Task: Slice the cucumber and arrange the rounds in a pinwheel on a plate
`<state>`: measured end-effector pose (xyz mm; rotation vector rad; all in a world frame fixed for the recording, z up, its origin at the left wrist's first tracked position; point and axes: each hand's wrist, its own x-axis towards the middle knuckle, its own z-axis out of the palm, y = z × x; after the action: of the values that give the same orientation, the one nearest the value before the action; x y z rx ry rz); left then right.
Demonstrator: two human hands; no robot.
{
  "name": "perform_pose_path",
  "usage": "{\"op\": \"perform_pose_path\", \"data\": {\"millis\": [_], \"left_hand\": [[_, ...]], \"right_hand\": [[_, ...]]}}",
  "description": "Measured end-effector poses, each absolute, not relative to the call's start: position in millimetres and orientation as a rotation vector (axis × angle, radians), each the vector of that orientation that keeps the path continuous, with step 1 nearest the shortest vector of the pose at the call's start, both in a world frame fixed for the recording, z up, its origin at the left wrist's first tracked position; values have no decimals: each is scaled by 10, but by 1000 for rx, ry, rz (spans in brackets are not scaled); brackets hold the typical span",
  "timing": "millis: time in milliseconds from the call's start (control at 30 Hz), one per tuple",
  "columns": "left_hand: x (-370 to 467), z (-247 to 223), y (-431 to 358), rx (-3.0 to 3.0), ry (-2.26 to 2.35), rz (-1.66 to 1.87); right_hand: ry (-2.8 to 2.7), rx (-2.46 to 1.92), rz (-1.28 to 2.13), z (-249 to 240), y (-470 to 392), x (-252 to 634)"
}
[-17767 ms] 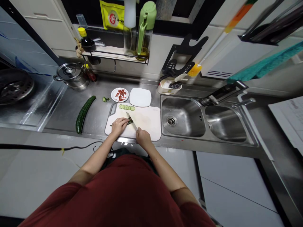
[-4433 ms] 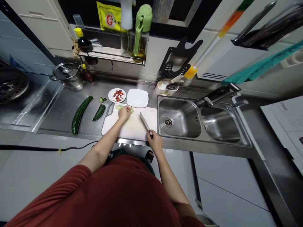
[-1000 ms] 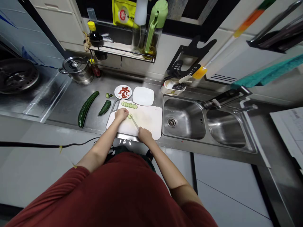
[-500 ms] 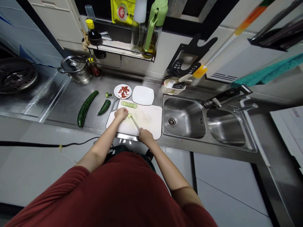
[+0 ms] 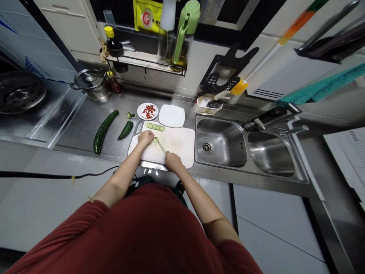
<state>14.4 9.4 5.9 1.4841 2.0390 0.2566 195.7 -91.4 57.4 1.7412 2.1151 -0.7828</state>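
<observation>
On the white cutting board (image 5: 179,148), my left hand (image 5: 146,137) is bent with its fingers drawn together at the edge of a cucumber slice (image 5: 156,140). The exact finger contact is too small to make out clearly. My right hand (image 5: 173,161) is closed around the handle of a knife (image 5: 161,147), whose tip is at that slice. A row of overlapping cucumber slices (image 5: 155,126) lies along the board's far edge. Left of the board are a short piece of cucumber (image 5: 125,130) and a long whole cucumber (image 5: 105,131).
Behind the board stand a plate of chopped red pieces (image 5: 139,112) and a white square plate (image 5: 172,115). Small green ends (image 5: 129,115) lie nearby. A lidded pot (image 5: 95,89) is at the back left; a double sink (image 5: 221,140) borders the board's right.
My right hand and the knife have shifted slightly left and away from me. The left hand stays almost in place beside the slice.
</observation>
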Motion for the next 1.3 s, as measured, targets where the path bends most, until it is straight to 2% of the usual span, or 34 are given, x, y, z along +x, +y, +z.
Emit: {"op": "perform_pose_path", "data": {"millis": [633, 1033, 1300], "left_hand": [[115, 69, 6, 1612, 1973, 246], [202, 38, -182, 1924, 1982, 277], [251, 24, -147, 1810, 2008, 304]], "right_hand": [[2092, 1713, -783, 549, -1171, 2167], [2072, 1778, -820, 546, -1234, 2233], [2030, 1881, -826, 489, -1255, 2470]]}}
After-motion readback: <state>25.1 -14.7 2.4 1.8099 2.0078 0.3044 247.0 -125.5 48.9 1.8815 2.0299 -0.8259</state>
